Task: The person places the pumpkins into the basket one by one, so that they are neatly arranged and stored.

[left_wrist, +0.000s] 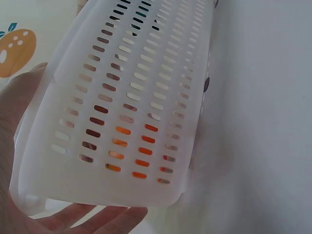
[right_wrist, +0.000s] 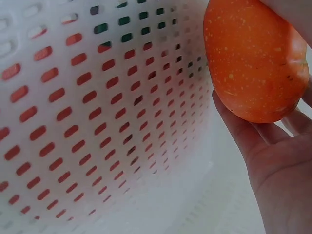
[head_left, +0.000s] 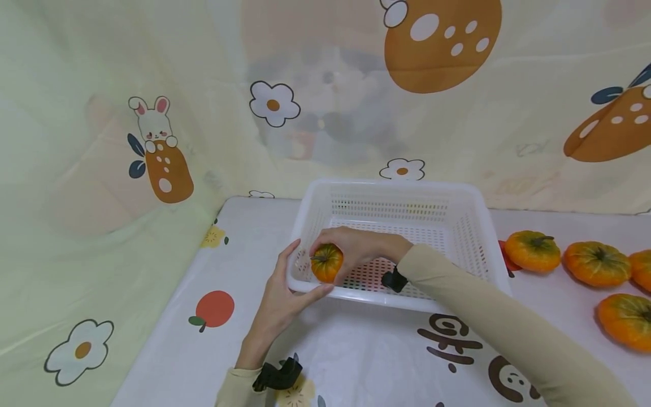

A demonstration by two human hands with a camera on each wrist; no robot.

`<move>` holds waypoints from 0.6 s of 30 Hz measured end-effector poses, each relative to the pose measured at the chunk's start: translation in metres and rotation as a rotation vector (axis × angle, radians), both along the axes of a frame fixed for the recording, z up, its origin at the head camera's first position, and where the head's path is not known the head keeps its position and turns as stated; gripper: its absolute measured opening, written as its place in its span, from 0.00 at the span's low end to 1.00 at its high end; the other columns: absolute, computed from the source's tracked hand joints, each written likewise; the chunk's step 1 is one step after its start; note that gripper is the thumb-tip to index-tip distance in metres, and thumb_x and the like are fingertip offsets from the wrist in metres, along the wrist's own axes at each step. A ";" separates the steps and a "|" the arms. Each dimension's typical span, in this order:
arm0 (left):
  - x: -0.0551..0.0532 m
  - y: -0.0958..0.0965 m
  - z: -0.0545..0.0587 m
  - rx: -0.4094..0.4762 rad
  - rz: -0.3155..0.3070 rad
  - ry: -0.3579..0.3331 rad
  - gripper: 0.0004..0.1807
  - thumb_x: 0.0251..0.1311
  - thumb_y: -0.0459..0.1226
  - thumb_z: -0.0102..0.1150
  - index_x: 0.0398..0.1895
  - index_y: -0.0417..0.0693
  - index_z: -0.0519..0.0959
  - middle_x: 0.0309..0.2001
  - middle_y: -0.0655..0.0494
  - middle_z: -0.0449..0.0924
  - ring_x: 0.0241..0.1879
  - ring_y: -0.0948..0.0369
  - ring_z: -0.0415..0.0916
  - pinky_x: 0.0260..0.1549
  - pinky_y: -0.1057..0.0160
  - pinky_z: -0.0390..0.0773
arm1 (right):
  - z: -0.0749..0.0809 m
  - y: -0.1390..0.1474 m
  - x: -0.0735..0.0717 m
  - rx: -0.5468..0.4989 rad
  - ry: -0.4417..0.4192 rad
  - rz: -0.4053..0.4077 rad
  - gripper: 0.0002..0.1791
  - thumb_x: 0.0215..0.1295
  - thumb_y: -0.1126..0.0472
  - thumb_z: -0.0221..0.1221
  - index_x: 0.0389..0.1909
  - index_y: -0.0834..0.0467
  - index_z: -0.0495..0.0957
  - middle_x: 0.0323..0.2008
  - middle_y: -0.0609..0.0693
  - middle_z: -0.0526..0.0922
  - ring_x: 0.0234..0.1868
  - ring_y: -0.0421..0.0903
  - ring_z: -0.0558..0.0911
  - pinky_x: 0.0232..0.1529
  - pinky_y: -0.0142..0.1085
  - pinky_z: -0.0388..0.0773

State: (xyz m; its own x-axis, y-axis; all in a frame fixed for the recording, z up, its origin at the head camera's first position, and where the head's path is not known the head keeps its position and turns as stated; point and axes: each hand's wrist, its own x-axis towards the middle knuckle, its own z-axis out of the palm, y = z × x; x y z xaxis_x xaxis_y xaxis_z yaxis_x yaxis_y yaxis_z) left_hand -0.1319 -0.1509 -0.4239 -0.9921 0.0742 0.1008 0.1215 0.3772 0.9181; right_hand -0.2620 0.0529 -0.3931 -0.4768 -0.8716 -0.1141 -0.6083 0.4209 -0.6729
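A small orange pumpkin (head_left: 327, 265) with green streaks and a stem is in the front left corner of a white perforated plastic basket (head_left: 391, 299). My right hand (head_left: 356, 247) reaches over the front rim and grips this pumpkin from the sides. Its smooth orange underside (right_wrist: 253, 63) shows in the right wrist view, close to the slotted basket floor. My left hand (head_left: 281, 305) holds the basket's front left corner, thumb along the front rim and fingers on the left side. Through the slots of the basket wall (left_wrist: 112, 187), some orange shows in the left wrist view.
Several more pumpkins lie right of the basket, the closest one (head_left: 533, 251) near its right wall and another (head_left: 628, 321) farther forward. A printed cloth (head_left: 168, 350) covers the table, and a patterned curtain (head_left: 325, 141) hangs behind the basket and on the left.
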 end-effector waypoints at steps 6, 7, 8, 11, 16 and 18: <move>0.001 0.000 0.002 -0.008 0.000 0.002 0.57 0.52 0.51 0.81 0.82 0.57 0.57 0.73 0.46 0.70 0.66 0.47 0.72 0.64 0.38 0.73 | -0.002 -0.002 0.001 0.030 -0.012 -0.006 0.37 0.51 0.61 0.82 0.63 0.57 0.77 0.62 0.52 0.78 0.63 0.50 0.76 0.69 0.44 0.73; 0.001 0.000 0.002 -0.009 0.000 0.000 0.57 0.52 0.51 0.81 0.82 0.58 0.57 0.73 0.46 0.70 0.66 0.48 0.72 0.64 0.38 0.73 | -0.003 -0.002 0.001 0.031 -0.016 -0.005 0.37 0.51 0.61 0.81 0.63 0.57 0.77 0.62 0.52 0.78 0.63 0.50 0.76 0.69 0.44 0.73; 0.001 0.000 0.002 -0.009 0.002 -0.004 0.57 0.52 0.51 0.82 0.82 0.58 0.57 0.73 0.46 0.70 0.66 0.48 0.72 0.64 0.38 0.72 | -0.003 -0.002 0.001 0.032 -0.020 -0.004 0.37 0.51 0.62 0.81 0.63 0.57 0.77 0.62 0.52 0.78 0.63 0.50 0.76 0.69 0.44 0.73; 0.001 0.001 0.002 -0.009 0.002 -0.006 0.57 0.52 0.51 0.82 0.82 0.59 0.56 0.73 0.47 0.70 0.66 0.49 0.72 0.65 0.39 0.72 | -0.005 -0.001 0.000 0.033 -0.035 -0.001 0.38 0.51 0.62 0.81 0.63 0.57 0.77 0.63 0.52 0.77 0.64 0.51 0.75 0.71 0.45 0.71; 0.001 0.001 0.001 -0.010 0.005 -0.009 0.57 0.52 0.51 0.82 0.82 0.59 0.57 0.73 0.47 0.70 0.66 0.48 0.72 0.64 0.39 0.72 | -0.006 0.001 -0.001 0.029 -0.077 -0.003 0.39 0.50 0.64 0.81 0.64 0.57 0.76 0.64 0.51 0.77 0.66 0.50 0.74 0.72 0.45 0.70; 0.001 0.001 0.002 -0.011 0.008 -0.012 0.57 0.51 0.50 0.82 0.82 0.60 0.57 0.73 0.48 0.70 0.66 0.48 0.72 0.65 0.39 0.72 | -0.006 0.001 -0.001 0.024 -0.091 -0.001 0.39 0.50 0.65 0.81 0.64 0.57 0.76 0.64 0.51 0.77 0.66 0.50 0.74 0.71 0.45 0.70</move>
State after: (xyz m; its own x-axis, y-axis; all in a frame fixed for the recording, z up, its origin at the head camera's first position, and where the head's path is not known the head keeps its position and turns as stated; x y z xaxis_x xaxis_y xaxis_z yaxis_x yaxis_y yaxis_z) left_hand -0.1312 -0.1501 -0.4223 -0.9938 0.0674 0.0885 0.1078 0.3879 0.9154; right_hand -0.2627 0.0541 -0.3990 -0.4643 -0.8678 -0.1773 -0.5451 0.4377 -0.7150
